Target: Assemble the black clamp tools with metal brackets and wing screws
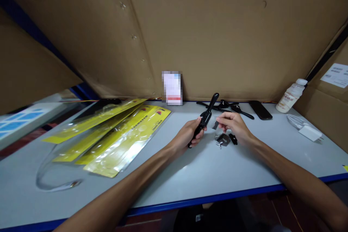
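My left hand point(193, 130) is wrapped round the middle of a black spokeshave point(208, 113), which is tilted so one handle points up and away. Just right of it, my right hand point(230, 123) has its thumb and fingertips pinched together; whether a small part is between them cannot be made out. Below the right fingers lie a few small silver screws point(219, 145), a grey metal plate point(224, 140) and a small black plate point(233, 139). More black spokeshaves point(243, 112) lie behind the hands, partly overlapping.
Yellow-edged clear plastic packages point(122, 145) are piled on the left, with a cable point(40, 174) beside them. A lit phone screen point(172, 88) leans at the back. A dark phone point(260, 110), a bottle point(290, 96) and a white charger point(310, 132) sit at the right. Cardboard walls enclose the table.
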{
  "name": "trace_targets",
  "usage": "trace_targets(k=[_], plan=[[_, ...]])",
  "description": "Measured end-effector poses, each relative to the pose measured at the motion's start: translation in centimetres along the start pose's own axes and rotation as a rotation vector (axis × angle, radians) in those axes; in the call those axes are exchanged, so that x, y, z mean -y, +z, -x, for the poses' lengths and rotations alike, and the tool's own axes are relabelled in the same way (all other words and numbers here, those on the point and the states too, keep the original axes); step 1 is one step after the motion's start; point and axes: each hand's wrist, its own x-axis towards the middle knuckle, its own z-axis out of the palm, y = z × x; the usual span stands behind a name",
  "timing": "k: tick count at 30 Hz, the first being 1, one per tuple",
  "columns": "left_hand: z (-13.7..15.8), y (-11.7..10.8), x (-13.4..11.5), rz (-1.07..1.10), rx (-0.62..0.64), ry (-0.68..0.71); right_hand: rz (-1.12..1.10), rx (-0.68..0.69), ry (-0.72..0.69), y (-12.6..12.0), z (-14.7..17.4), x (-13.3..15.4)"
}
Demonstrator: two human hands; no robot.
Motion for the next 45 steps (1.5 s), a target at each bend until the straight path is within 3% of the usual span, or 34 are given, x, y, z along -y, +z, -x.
trace_targets(k=[6, 13, 30, 33, 37, 41, 45], plan=[[0.2, 0.2, -0.3, -0.016, 0.009, -0.072, -0.134, 0.032, 0.075, 0.2, 0.2, -0.3], [0.5, 0.8, -0.3, -0.154, 0.11, 0.055, -0.205, 0.109, 0.069, 0.6, 0.0, -0.9], [0.3, 0.6, 0.1, -0.145, 0.089, 0.096, -0.159, 0.124, 0.057, 0.4, -0.1, -0.7], [0.3, 0.5, 0.0, -0.104, 0.049, 0.075, 0.007, 0.042, -0.004, -0.1, -0.4, -0.6], [0.1, 0.1, -0.1, -0.021, -0.062, 0.025, 0.574, -0.021, -0.205, -1.6, -0.9, -0.3], [-0.1, -0.4, -0.2, 0.065, -0.11, -0.008, 0.991, 0.167, -0.147, -4.6, -1.4, 0.5], [0.0, -0.4, -0.2, 0.106, -0.115, -0.037, 1.027, 0.454, 0.043, -7.4, -1.1, 1.4]])
